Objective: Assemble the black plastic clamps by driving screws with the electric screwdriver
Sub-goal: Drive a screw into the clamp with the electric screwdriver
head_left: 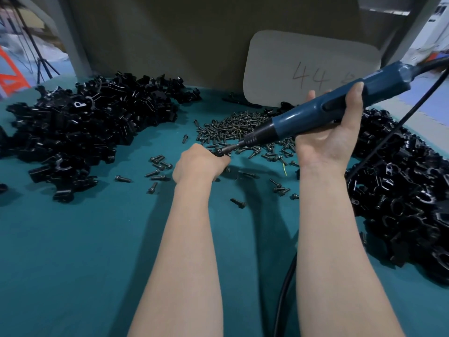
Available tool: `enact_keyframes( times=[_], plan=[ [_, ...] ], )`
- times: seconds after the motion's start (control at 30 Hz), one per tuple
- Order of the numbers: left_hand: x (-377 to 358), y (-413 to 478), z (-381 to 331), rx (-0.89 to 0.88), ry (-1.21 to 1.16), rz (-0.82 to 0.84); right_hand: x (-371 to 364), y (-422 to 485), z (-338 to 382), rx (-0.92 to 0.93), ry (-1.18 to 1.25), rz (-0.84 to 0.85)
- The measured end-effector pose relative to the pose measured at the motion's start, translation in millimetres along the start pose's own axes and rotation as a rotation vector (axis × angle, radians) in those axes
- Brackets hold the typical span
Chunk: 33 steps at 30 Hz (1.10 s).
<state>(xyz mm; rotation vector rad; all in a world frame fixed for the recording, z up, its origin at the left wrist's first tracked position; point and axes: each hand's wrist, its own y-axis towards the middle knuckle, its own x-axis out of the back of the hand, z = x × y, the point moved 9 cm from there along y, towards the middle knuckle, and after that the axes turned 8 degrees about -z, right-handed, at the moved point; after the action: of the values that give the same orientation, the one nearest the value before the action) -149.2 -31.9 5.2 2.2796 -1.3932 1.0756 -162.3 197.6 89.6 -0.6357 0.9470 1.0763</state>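
Two bare forearms reach out from the near edge over a teal worktop (73, 263), and a black cable (283, 295) lies on it close beside the right forearm. A little farther out, loose screws (238, 203) lie scattered between and around the wrists. The left hand (201, 164) rests low on the worktop at the near edge of the screw pile (243, 127), back toward the camera and fingers curled away. Something dark sits at its fingertips, but whether the hand grips it I cannot tell. The right hand (332, 132) is raised to its right with the palm facing the camera. Its fingers and thumb are wrapped round the body of the blue screwdriver (315, 113). The tool slants down to the left, and its bit tip meets the left fingertips. A black lead (427, 65) leaves its upper right end. The screw pile spreads behind both hands in the middle of the worktop. A left heap (80, 132) of black clamps covers the far left of the worktop. A right heap (401, 203) runs along the right side from near to far, with a thin black line crossing over it. Beyond the screws a pale card (308, 69) marked "44" leans on a brown board (170, 40). At the far left, a tripod (41, 66) stands past the worktop.
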Motion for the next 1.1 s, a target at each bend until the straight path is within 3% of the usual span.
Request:
enact_keyframes(
  times=[1.1],
  plan=[
    [7.1,2.4,6.2,0.022,-0.008,-0.035,-3.9,-1.3,-2.1,0.001,-0.036,0.05]
  ],
)
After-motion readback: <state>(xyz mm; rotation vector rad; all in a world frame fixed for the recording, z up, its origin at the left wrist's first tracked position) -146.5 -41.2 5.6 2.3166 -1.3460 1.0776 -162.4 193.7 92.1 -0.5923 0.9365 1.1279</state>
